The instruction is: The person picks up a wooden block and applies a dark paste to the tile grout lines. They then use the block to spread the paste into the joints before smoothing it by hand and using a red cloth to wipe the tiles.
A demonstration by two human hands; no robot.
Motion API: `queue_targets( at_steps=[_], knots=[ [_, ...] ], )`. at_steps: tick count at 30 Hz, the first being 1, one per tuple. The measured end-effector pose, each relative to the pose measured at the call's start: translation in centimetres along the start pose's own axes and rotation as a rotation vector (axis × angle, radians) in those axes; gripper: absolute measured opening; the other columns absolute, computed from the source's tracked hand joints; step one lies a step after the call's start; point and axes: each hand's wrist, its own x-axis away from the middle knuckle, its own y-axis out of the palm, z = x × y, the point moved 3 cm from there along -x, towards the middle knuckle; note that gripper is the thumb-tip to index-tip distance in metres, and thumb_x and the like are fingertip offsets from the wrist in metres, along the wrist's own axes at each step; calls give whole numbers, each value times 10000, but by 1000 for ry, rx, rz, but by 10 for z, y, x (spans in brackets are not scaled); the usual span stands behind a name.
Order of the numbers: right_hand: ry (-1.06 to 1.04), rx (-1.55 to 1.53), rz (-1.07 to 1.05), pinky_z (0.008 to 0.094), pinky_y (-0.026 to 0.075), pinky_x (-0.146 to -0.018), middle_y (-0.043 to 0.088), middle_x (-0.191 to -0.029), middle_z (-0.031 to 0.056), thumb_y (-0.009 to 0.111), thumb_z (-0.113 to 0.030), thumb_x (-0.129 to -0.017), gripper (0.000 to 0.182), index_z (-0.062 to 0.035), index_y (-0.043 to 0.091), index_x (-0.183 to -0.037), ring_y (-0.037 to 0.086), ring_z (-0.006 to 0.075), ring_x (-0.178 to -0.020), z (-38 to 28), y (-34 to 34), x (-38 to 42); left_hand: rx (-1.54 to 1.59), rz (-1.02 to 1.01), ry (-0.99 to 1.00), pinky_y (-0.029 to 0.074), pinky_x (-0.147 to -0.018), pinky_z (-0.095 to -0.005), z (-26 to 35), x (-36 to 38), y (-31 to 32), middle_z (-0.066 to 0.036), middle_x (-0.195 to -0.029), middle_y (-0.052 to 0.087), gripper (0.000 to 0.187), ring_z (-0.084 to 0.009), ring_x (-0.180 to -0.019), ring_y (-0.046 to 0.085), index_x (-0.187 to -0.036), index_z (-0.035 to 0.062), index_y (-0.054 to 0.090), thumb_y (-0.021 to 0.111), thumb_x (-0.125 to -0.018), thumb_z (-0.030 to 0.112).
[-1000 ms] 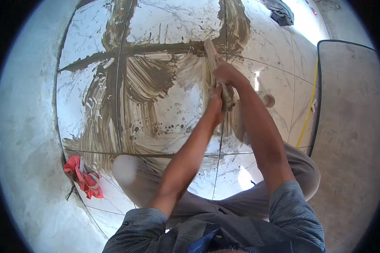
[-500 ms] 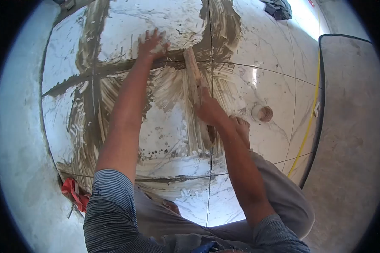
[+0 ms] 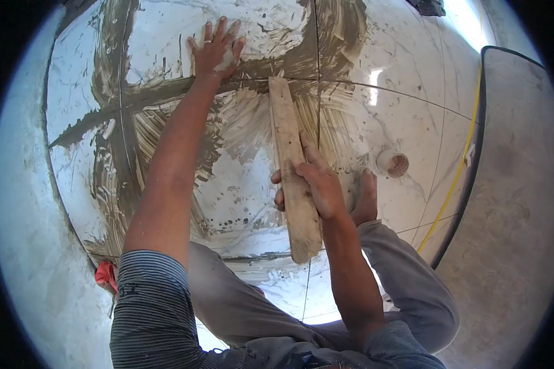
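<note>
My right hand (image 3: 314,181) grips a long flat wooden board (image 3: 289,147), smeared with grey grout, lying along a joint of the white marble-look floor tiles (image 3: 388,86). The board runs from the cross of joints down toward my knees. My left hand (image 3: 216,48) is spread flat, fingers apart, on a tile at the top, beside a band of brown-grey grout (image 3: 148,92) smeared over the joints. My bare foot (image 3: 366,197) rests on the tile just right of the board.
A round floor drain opening (image 3: 393,163) sits right of the board. A red cloth (image 3: 106,275) lies at the lower left by the grey cement wall (image 3: 24,246). A yellow line (image 3: 455,166) and a dark-edged grey slab (image 3: 517,184) border the right.
My left hand left the board and reached up to press flat on the far tile. The board, held by my right hand alone, now lies flatter and lower along the joint.
</note>
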Motion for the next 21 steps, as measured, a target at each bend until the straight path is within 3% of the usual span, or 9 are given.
queue_targets(
  at_steps=[6, 12, 14, 17, 21],
  knots=[
    [-83, 115, 1, 354, 507, -474, 609, -830, 204, 435, -133, -860, 715, -102, 77, -1477, 600, 262, -526, -19, 1, -13, -5, 67, 5, 80, -1043, -706, -3, -2, 5, 36, -1520, 204, 511, -273, -1397, 191, -1413, 405, 282, 301, -928, 562],
    [59, 118, -6, 362, 512, -476, 598, -823, 199, 417, -124, -857, 701, -96, 83, -1473, 610, 273, -545, -24, 0, -5, -57, 24, -10, 73, -1048, -701, -5, -4, 11, 39, -1526, 185, 509, -271, -1400, 180, -1417, 407, 271, 283, -932, 560],
    [-16, 167, 21, 364, 519, -505, 606, -870, 182, 460, -183, -873, 668, -74, 155, -1457, 606, 245, -570, -36, 6, -19, -27, 23, -7, 78, -1046, -703, -2, 2, 10, 39, -1525, 187, 508, -271, -1399, 182, -1417, 406, 271, 283, -933, 560],
    [35, 152, 30, 365, 515, -478, 594, -814, 198, 427, -131, -859, 715, -95, 62, -1473, 605, 274, -534, -30, 3, -13, -27, 32, -12, 89, -1040, -709, -2, -2, 9, 37, -1523, 195, 508, -275, -1397, 192, -1417, 404, 273, 287, -933, 558],
    [17, 182, 18, 365, 515, -477, 596, -808, 203, 431, -125, -855, 716, -93, 70, -1472, 604, 275, -531, -22, -8, -14, -37, 47, -2, 112, -1023, -722, -3, -4, 7, 32, -1518, 214, 502, -287, -1388, 217, -1413, 398, 287, 305, -935, 549]
  ],
)
